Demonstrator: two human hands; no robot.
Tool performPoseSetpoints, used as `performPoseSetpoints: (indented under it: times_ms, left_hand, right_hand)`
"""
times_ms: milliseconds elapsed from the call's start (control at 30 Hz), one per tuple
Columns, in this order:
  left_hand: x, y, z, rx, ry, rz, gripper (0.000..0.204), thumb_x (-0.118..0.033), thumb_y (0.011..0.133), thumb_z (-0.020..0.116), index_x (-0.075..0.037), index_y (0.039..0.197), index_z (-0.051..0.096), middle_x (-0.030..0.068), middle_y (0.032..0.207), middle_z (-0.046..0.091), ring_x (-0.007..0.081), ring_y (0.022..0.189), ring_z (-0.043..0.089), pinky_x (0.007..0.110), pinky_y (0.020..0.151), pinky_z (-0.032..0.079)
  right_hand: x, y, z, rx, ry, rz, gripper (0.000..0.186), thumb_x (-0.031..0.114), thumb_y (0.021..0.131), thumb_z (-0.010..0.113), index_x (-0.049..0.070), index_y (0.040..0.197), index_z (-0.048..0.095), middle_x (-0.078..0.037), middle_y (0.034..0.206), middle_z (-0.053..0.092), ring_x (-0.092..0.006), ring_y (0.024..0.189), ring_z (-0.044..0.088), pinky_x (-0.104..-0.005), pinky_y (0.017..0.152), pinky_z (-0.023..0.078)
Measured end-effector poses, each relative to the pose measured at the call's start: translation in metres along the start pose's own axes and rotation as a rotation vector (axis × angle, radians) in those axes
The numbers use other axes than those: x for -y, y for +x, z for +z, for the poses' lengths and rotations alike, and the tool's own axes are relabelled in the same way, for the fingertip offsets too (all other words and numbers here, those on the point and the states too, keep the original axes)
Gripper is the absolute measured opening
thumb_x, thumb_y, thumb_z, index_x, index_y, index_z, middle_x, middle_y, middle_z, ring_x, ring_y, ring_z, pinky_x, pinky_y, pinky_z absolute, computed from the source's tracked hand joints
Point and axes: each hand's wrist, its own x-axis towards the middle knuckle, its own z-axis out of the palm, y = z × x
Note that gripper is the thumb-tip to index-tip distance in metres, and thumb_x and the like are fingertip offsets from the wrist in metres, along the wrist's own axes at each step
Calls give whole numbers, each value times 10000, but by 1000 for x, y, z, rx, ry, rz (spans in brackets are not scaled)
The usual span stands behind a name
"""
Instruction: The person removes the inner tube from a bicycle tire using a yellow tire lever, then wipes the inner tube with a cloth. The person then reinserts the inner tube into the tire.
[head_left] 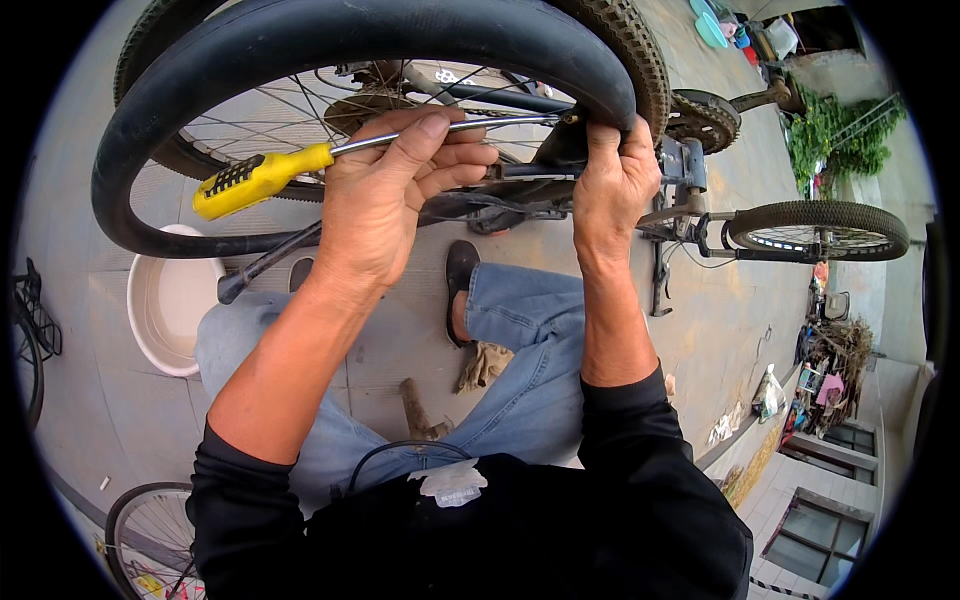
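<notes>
My left hand holds a screwdriver with a yellow handle by its metal shaft, its fingers curled. The shaft runs rightward to the small valve stem on a black inner tube, just beside my right hand. My right hand pinches the tube at that spot; whether the tip touches the valve is too small to tell. The tube hangs in a large loop over a bicycle wheel with a knobby tyre, spokes showing behind.
The bicycle's other wheel is at the right. A pale basin sits on the paved ground below left, near other bicycle wheels. A wooden stick and a rag lie between my legs. Piled items and plants line the wall.
</notes>
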Motion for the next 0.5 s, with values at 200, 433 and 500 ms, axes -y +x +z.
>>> performPoseSetpoints:
  times_ms: [200, 433, 500]
  left_hand:
    - [-2, 1, -1, 4, 8, 16, 269, -208, 968, 628, 16, 1115, 648, 185, 1018, 706, 258, 944, 715, 326, 834, 607]
    - [-1, 0, 2, 5, 20, 28, 266, -214, 967, 630, 13, 1105, 653, 182, 1017, 708, 259, 947, 717, 326, 836, 607]
    - [-1, 0, 2, 0, 28, 27, 267, -217, 967, 630, 12, 1103, 654, 182, 1016, 708, 259, 948, 717, 325, 837, 606]
  right_hand:
    - [-1, 0, -2, 8, -38, -2, 303, 299, 979, 651, 5, 1049, 658, -45, 809, 669, -89, 761, 547, -264, 688, 479]
    - [-4, 0, -1, 3, -61, -35, 293, 292, 978, 651, 11, 1059, 654, -57, 796, 667, -90, 757, 550, -272, 681, 479]
    - [-2, 0, 0, 0, -64, -34, 290, 290, 974, 656, 13, 1058, 655, -62, 783, 666, -91, 745, 550, -275, 675, 481]
